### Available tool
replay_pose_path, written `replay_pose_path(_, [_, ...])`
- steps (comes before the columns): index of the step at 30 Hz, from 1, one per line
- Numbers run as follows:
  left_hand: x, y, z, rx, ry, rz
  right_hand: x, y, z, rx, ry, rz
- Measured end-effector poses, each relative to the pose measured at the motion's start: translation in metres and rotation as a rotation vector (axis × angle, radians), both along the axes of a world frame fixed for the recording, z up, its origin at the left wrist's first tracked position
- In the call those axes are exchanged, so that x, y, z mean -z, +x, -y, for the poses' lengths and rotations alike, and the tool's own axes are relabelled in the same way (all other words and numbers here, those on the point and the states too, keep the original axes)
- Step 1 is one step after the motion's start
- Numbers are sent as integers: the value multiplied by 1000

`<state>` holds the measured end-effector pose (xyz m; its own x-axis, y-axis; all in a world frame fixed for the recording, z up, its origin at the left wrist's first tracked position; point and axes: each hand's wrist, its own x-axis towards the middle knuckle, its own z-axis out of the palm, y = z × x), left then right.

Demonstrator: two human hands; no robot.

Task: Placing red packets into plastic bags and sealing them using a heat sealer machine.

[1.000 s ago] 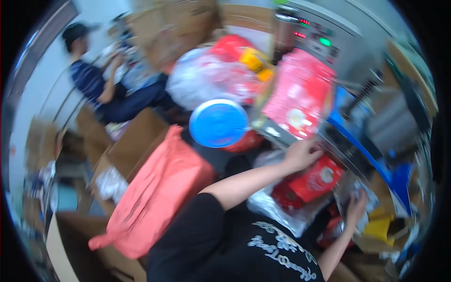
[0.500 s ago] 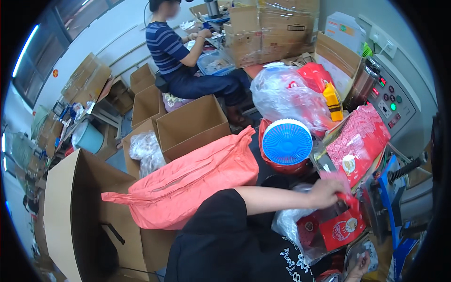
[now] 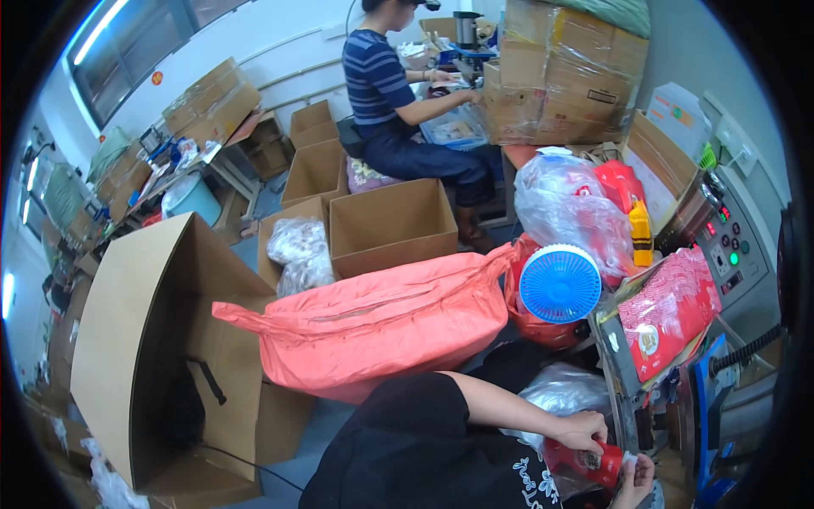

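My left hand (image 3: 585, 432) is closed on a red printed packet (image 3: 600, 466), low at the right beside my body. My right hand (image 3: 638, 482) is at the packet's right end with its fingers curled, where a small white bit shows by the fingertips. Clear plastic bags (image 3: 564, 388) lie just behind my left hand. Beyond the hands, a large red wave-patterned packet (image 3: 670, 310) with a round emblem rests on the bench of a machine.
A blue round fan (image 3: 560, 285) stands ahead, near a wrapped plastic bundle (image 3: 555, 195). A pink cloth bag (image 3: 386, 327) and open cartons (image 3: 394, 222) fill the left and middle. A control panel (image 3: 736, 242) is at right. A co-worker (image 3: 381, 93) sits at the far bench.
My left hand has come down from the bench edge to the red packet, meeting my right hand there. My view has turned, so the surroundings sit farther right. The co-worker's hands are lower.
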<state>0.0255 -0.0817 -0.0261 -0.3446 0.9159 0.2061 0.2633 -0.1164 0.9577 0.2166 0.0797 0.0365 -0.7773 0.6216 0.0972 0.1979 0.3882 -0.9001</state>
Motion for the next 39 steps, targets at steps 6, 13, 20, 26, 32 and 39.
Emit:
replay_pose_path(6, [11, -7, 5, 21, 75, -60, -16, -1, 27, 125, -100, 101])
replay_pose_path(13, [4, -15, 8, 187, -165, -72, -31, -5, 49, 102, 18, 97])
replay_pose_path(20, [-5, -12, 6, 215, -227, 156, -20, -11, 42, 138, -211, 23])
replay_pose_path(26, [-17, -11, -21, 151, -305, 382, -3, -17, 29, 316, -147, -160])
replay_pose_path(32, [-30, -11, -64, 14, -269, 813, -5, 31, -14, 535, 286, 84])
replay_pose_path(39, [-30, -14, -89, -106, -97, 803, 47, 53, -65, 591, 668, 358])
